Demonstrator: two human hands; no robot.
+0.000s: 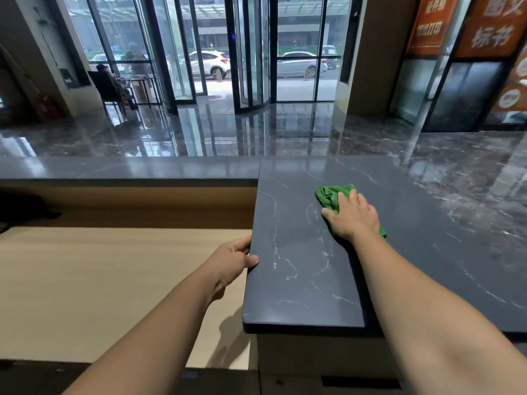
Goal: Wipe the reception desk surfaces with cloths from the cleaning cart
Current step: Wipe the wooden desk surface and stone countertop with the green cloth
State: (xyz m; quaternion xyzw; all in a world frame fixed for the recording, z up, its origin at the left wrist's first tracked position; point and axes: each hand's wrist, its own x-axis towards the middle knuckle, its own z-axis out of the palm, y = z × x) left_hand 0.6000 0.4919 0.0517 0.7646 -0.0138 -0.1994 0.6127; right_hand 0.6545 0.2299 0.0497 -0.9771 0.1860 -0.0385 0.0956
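Observation:
A raised counter of dark grey marble with white veins (299, 252) fills the right half of the view. A crumpled green cloth (330, 195) lies on it, and my right hand (352, 218) presses flat on the cloth, fingers pointing away from me. Part of the cloth sticks out in front of the fingers and a corner shows by the wrist. My left hand (232, 260) grips the left edge of the marble top, thumb on top and fingers curled under the edge.
A lower light wooden desk surface (99, 280) lies to the left, below the marble top. A narrow marble ledge (128, 169) runs along the back. Beyond is a glossy lobby floor, glass doors, and a seated person (114, 81) at far left.

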